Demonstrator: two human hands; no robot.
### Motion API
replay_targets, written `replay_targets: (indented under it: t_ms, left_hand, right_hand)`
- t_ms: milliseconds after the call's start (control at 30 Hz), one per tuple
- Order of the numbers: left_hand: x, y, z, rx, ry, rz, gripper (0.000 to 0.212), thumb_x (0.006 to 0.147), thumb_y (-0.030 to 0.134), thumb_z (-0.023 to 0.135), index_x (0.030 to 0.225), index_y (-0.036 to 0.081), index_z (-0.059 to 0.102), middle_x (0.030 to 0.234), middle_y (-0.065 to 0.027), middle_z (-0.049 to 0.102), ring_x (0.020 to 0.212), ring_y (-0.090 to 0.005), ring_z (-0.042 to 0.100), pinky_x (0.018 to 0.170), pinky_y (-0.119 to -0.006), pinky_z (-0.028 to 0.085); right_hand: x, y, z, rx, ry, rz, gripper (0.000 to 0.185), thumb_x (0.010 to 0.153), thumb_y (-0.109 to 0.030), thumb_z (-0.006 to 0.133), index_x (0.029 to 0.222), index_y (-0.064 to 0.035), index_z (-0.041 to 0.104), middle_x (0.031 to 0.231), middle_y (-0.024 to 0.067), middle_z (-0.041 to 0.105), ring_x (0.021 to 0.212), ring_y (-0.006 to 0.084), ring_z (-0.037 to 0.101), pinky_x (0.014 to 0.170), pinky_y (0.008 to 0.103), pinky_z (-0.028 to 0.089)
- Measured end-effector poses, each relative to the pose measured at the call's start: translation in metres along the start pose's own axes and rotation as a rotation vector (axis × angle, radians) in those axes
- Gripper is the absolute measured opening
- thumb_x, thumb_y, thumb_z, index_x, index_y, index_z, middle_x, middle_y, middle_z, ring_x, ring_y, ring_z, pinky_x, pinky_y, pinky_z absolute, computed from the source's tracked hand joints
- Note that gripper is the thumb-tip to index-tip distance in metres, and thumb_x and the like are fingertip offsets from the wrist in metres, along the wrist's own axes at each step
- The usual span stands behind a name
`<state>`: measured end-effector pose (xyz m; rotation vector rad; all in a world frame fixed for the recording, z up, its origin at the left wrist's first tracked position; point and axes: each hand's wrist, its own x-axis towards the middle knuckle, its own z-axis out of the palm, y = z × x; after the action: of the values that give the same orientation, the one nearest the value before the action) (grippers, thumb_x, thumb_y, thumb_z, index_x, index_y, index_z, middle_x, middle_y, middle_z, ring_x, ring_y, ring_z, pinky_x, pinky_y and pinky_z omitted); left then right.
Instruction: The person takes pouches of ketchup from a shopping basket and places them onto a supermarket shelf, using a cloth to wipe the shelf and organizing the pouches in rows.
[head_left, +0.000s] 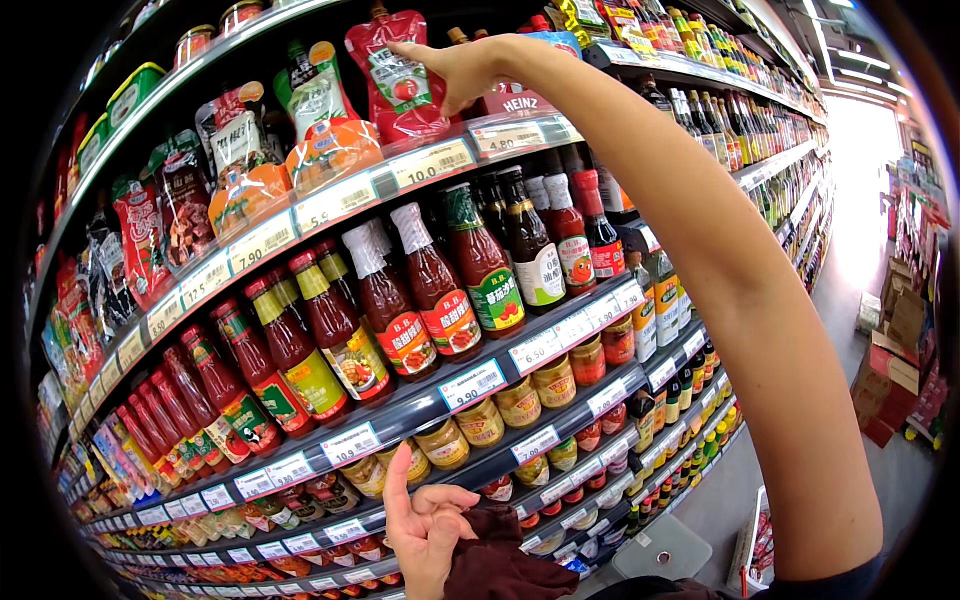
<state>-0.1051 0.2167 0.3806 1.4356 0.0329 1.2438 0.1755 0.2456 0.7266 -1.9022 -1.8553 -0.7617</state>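
My right hand (469, 71) is raised to an upper shelf and grips a red Heinz ketchup pouch (397, 86). One digit lies across the pouch's front and another is at its right edge; the remaining fingers are hidden. The pouch's bottom sits behind the clear shelf lip. Low in the picture, my left hand (427, 514) holds nothing, its index finger up and the other fingers loosely bent. Maroon cloth (517, 555) gathers beside that wrist. Glass jars (442, 442) on a lower shelf appear beyond the left fingertip.
Sauce pouches (315, 97) fill the upper shelf left of my right hand. Below it stands a row of sauce bottles (442, 300). Price labels (435, 166) line the shelf edges. Cardboard boxes (889, 382) stand along the aisle (847, 217). A white-rimmed basket (750, 540) is at lower right.
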Motion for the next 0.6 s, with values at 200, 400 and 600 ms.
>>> replay_targets:
  t_ms: [200,400,600]
  left_hand:
    - [-0.011,-0.048,0.024,-0.294,0.252,-0.427,0.047,0.089,0.037,0.044,0.125,0.007,0.038,0.072,-0.0061,0.050,0.052,-0.0113,0.049,0.046,-0.025,0.042]
    - [-0.127,-0.212,0.007,-0.572,0.204,-1.149,0.019,0.076,0.021,0.050,0.077,0.003,0.048,0.060,-0.0102,0.050,0.045,-0.0193,0.045,0.043,-0.033,0.041]
    - [-0.151,-0.242,0.037,-0.359,-0.141,-1.505,0.018,0.078,0.019,0.050,0.089,0.005,0.047,0.071,-0.0093,0.052,0.055,-0.0196,0.049,0.048,-0.032,0.043]
  right_hand:
    - [-0.046,-0.012,0.019,0.078,0.651,-0.161,0.072,0.071,-0.012,0.063,0.133,-0.0056,0.027,0.101,0.0232,0.055,0.094,0.0337,0.053,0.081,0.0387,0.043]
    - [-0.261,-0.067,0.158,0.632,0.479,-0.100,0.037,0.072,-0.009,0.058,0.108,-0.0101,0.053,0.094,0.0090,0.056,0.087,0.0274,0.055,0.080,0.0382,0.044]
    - [-0.621,-0.062,0.400,0.770,-0.346,1.112,0.043,0.075,-0.016,0.057,0.117,-0.0156,0.050,0.109,0.0117,0.054,0.101,0.0292,0.052,0.081,0.0381,0.044]
